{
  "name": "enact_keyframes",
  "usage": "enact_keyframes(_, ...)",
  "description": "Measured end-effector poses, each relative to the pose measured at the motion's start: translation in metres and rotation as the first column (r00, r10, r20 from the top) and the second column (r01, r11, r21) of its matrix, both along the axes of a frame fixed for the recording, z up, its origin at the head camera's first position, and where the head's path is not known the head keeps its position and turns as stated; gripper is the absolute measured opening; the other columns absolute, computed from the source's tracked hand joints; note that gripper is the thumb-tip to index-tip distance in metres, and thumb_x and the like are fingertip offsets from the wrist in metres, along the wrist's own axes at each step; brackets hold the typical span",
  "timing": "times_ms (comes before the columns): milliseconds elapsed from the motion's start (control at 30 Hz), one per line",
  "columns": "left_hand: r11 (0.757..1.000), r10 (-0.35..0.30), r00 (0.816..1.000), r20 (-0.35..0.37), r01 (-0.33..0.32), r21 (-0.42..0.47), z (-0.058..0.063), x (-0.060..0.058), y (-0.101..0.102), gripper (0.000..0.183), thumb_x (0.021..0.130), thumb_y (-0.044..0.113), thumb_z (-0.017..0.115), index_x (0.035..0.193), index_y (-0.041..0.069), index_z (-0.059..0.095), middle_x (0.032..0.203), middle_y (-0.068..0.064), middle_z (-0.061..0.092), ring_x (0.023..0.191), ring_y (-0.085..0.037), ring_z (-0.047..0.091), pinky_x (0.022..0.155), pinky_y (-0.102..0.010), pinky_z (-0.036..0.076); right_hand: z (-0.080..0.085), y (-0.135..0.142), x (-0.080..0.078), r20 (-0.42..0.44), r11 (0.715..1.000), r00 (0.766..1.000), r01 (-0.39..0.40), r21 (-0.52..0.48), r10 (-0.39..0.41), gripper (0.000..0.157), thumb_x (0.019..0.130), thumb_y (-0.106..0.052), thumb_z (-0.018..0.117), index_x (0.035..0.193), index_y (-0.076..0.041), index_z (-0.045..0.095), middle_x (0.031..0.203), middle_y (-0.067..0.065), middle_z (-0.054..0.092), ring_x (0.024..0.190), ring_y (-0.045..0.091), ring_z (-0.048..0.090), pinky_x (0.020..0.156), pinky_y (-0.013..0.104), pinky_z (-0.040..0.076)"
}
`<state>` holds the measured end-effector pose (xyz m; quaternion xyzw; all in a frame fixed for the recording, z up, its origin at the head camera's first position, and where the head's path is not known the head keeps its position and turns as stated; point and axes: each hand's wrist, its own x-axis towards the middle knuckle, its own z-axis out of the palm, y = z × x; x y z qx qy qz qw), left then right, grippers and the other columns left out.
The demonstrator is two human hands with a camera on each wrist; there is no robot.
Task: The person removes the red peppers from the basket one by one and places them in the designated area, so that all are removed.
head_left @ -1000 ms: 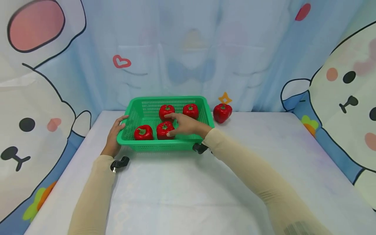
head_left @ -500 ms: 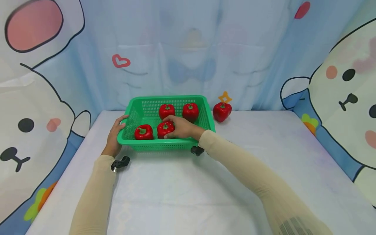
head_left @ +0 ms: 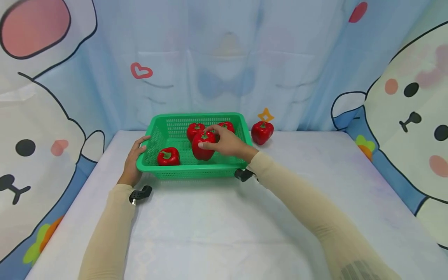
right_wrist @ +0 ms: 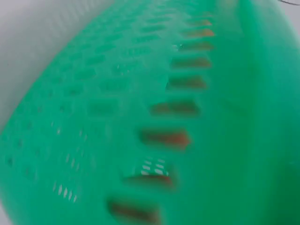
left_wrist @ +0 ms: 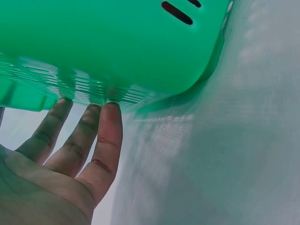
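In the head view my right hand [head_left: 229, 144] grips a red bell pepper [head_left: 202, 151], thumb on its near side, lifted a little inside the green plastic basket [head_left: 192, 171]. My left hand [head_left: 134, 161] holds the basket's left end, with thumb and index finger at the rim. In the left wrist view, several fingertips of that left hand [left_wrist: 70, 154] touch the slotted wall from outside. Other red bell peppers lie in the basket: one at front left [head_left: 168, 156], one behind the held pepper [head_left: 194, 130], and one partly hidden by the right hand [head_left: 227, 126].
Another red bell pepper [head_left: 262, 132] stands on the white-covered table [head_left: 196, 221], just right of the basket. A blue cartoon curtain [head_left: 224, 58] hangs behind. The right wrist view is blurred and filled by the basket wall [right_wrist: 103, 122].
My right hand has taken hold of the front middle bell pepper and raised it slightly, toward the back of the basket. The left hand stays at the basket's left rim.
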<state>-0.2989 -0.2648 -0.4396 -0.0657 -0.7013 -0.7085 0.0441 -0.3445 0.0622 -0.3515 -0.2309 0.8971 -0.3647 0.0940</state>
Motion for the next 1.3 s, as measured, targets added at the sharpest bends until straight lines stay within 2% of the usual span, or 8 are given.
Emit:
enact_keyframes(267,1.0,-0.006,1.0,-0.002,0.006,-0.002,0.003,0.002,-0.003,0.047,0.107,0.036,0.034,0.153,0.025,0.031,0.16,-0.011,0.021,0.112,-0.01,0.052,0.083,-0.015,0.05,0.017,0.04,-0.005,0.028,0.983,0.997,0.071,-0.171,-0.067,0.06,0.09,-0.053,0.064,0.139,-0.025,0.045,0.135,0.006,0.048,0.119,0.025,0.049,0.09,0.044,0.054)
enact_keyframes(600,1.0,-0.004,1.0,-0.012,0.003,-0.006,0.003,0.004,-0.003,0.046,0.107,0.038,0.035,0.152,0.028,0.033,0.158,-0.012,0.023,0.111,-0.01,0.053,0.082,-0.014,0.05,0.024,0.104,-0.019,-0.079,0.932,0.968,0.205,-0.298,-0.238,0.064,0.092,-0.044,0.066,0.145,-0.018,0.039,0.142,0.012,0.043,0.112,0.029,0.054,0.087,0.047,0.055)
enact_keyframes(700,1.0,0.001,1.0,-0.012,-0.001,-0.01,0.004,0.004,-0.004,0.045,0.107,0.038,0.035,0.151,0.029,0.033,0.159,-0.012,0.022,0.112,-0.01,0.053,0.083,-0.014,0.05,0.022,0.127,-0.029,-0.114,0.896,0.926,0.308,-0.319,-0.359,0.071,0.091,-0.044,0.068,0.147,-0.015,0.036,0.145,0.013,0.041,0.116,0.03,0.051,0.093,0.05,0.053)
enact_keyframes(800,1.0,-0.002,1.0,-0.015,0.002,-0.007,0.004,0.004,-0.005,0.046,0.107,0.038,0.035,0.152,0.028,0.032,0.16,-0.011,0.021,0.116,-0.012,0.05,0.085,-0.014,0.049,0.018,0.151,-0.04,-0.125,0.84,0.857,0.443,-0.314,-0.5,0.079,0.088,-0.046,0.07,0.149,-0.015,0.032,0.148,0.013,0.038,0.125,0.031,0.046,0.097,0.048,0.051)
enact_keyframes(933,1.0,-0.009,1.0,-0.019,0.008,-0.012,0.004,0.003,-0.005,0.047,0.107,0.039,0.034,0.152,0.028,0.031,0.16,-0.011,0.021,0.117,-0.011,0.049,0.085,-0.013,0.048,0.006,0.185,-0.051,-0.068,0.74,0.763,0.596,-0.311,-0.643,0.086,0.088,-0.047,0.071,0.152,-0.014,0.025,0.154,0.014,0.029,0.14,0.032,0.032,0.104,0.05,0.047)
enact_keyframes(1033,1.0,-0.009,1.0,-0.02,0.009,-0.01,0.003,0.003,-0.003,0.047,0.107,0.039,0.035,0.152,0.027,0.031,0.158,-0.012,0.023,0.112,-0.009,0.053,0.084,-0.014,0.049,-0.007,0.206,-0.056,-0.01,0.684,0.714,0.667,-0.294,-0.701,0.092,0.087,-0.048,0.071,0.154,-0.012,0.021,0.157,0.015,0.025,0.144,0.033,0.027,0.106,0.052,0.045)
enact_keyframes(1167,1.0,-0.013,1.0,-0.012,0.013,-0.009,0.002,0.003,0.0,0.047,0.107,0.039,0.034,0.152,0.026,0.031,0.158,-0.012,0.024,0.111,-0.008,0.054,0.084,-0.015,0.049,-0.027,0.225,-0.058,0.054,0.655,0.679,0.723,-0.22,-0.732,0.096,0.087,-0.048,0.071,0.156,-0.01,0.016,0.159,0.017,0.022,0.146,0.036,0.023,0.105,0.055,0.044)
enact_keyframes(1300,1.0,-0.011,1.0,0.0,0.011,-0.002,0.002,0.002,0.001,0.047,0.107,0.038,0.034,0.153,0.026,0.03,0.159,-0.011,0.023,0.114,-0.01,0.052,0.086,-0.016,0.049,-0.042,0.23,-0.063,0.08,0.658,0.674,0.736,-0.158,-0.734,0.098,0.087,-0.047,0.071,0.156,-0.009,0.014,0.16,0.019,0.021,0.147,0.039,0.021,0.104,0.057,0.044)
